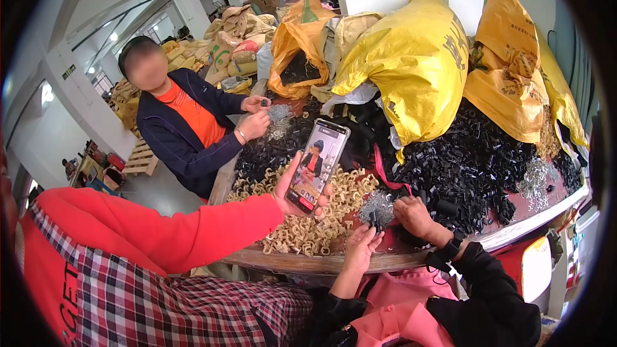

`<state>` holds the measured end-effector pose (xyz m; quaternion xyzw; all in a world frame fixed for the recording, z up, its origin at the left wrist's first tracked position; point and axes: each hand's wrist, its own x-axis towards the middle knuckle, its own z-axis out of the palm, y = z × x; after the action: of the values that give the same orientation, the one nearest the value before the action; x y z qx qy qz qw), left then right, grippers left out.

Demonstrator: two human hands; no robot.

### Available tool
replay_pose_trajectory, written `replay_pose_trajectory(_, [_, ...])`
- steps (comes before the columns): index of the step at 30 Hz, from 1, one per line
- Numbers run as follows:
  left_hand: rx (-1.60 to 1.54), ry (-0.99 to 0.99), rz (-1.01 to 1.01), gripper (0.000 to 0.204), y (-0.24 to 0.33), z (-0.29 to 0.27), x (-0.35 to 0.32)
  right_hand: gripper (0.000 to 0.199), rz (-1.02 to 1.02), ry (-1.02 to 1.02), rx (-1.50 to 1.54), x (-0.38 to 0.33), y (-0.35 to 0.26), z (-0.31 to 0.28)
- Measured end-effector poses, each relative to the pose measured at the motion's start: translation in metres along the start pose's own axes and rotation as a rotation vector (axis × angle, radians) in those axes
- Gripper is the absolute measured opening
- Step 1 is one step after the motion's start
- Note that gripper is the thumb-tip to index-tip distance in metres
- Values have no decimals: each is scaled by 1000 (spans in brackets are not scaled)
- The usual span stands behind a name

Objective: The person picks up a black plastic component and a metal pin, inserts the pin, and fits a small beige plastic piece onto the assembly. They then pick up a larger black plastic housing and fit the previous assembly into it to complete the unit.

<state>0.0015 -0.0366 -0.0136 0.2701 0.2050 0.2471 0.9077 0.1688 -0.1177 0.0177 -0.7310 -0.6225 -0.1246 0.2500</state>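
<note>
The left hand [361, 247] holds a small black piece [375, 220] upright between thumb and fingers, just in front of a small heap of thin silvery metal parts [379, 204] on the wood-edged reddish tabletop [276, 258]. The right hand [414, 217] curls at that heap's right side, its grip impossible to tell, beside loose glossy black parts [459, 173]; cream-coloured looped pieces [308, 231] lie to the left.

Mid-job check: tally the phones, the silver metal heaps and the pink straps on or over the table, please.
Phone: 1
Silver metal heaps: 3 (near heap, co-worker's heap, right-side heap)
Pink strap: 1
Total: 5
</note>
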Motion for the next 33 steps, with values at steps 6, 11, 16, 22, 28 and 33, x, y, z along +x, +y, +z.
replay_pose_trajectory(6, [0,30,-7,14,1,-3,5,9,65,144,314,2,10,16])
replay_pose_trajectory(11, [-34,65,-34,15,12,2,7,8,773,-266,1375,22,-5,-3])
replay_pose_trajectory(16, [-47,-35,-40,21,19,9,5,8,749,-326,1677,28,-16,-16])
replay_pose_trajectory(22, [-25,-154,-40,24,19,18,-6,8,630,-323,1529,18,-32,-27])
replay_pose_trajectory(28, [-56,-151,-32,25,19,17,-16,8,296,-115,1031,12,-43,-39])
replay_pose_trajectory(33, [-102,-165,90,26,12,16,-15,6,344,-85,805,4,-49,-29])
